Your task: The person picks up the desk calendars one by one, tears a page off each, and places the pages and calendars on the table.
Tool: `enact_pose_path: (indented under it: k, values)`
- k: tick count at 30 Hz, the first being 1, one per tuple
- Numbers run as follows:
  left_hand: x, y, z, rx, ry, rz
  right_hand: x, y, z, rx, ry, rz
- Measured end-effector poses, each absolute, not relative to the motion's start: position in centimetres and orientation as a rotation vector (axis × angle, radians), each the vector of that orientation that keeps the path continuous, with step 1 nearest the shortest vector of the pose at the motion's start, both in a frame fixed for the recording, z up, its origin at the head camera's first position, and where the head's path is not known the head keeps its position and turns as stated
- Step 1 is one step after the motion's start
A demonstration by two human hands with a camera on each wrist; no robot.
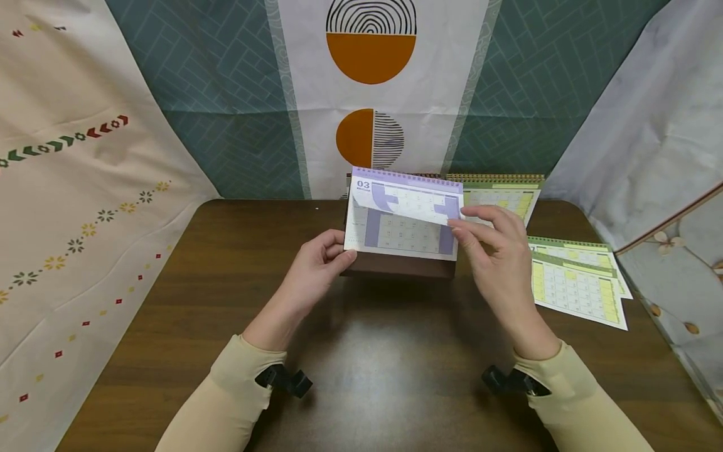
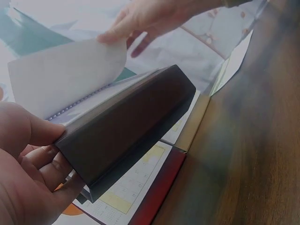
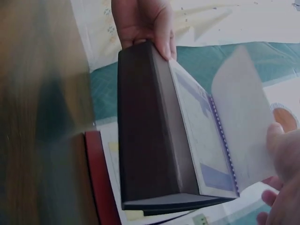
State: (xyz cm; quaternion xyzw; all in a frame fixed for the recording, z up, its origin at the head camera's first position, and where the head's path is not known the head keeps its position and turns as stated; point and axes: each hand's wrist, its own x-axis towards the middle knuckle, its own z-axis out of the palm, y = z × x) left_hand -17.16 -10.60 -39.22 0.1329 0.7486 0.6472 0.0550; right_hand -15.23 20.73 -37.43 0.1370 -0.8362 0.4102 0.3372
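A spiral-bound desk calendar with purple-and-white pages and a dark brown stand is held up above the table, tilted toward me. My left hand grips the lower left corner of the stand, thumb on the front and fingers behind. With thumb and fingertips, my right hand pinches the lower right corner of a page marked 03. That page is lifted and curves away from the page below it. Seen in the right wrist view, the page bends back from the purple coil.
Behind the held calendar, at its right, stands a calendar with green and yellow pages. Loose green-and-yellow calendar sheets lie overlapping at the right table edge. A red-edged calendar base shows below the stand. Patterned cloth hangs around the wooden table.
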Motion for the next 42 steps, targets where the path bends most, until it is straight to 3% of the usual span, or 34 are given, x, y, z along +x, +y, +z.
enact_pose_path:
  k: [13,20,30,42]
  values:
    - [-17.3,-10.4,-39.7,0.422,2.298,1.904,-15.1,20.2,-37.0,0.425,-2.042,0.638]
    - [-17.1,-10.1,-39.9,0.445,2.338,1.846,-15.1,18.2,-35.7,0.602,-2.189,0.413]
    - [-16.8,-9.8,-39.7,0.498,2.41,1.747,-15.9,15.5,-33.3,0.631,-2.366,0.339]
    - [-17.2,-9.9,-40.1,0.565,2.356,1.6,-16.8,16.5,-32.7,0.44,-2.308,0.61]
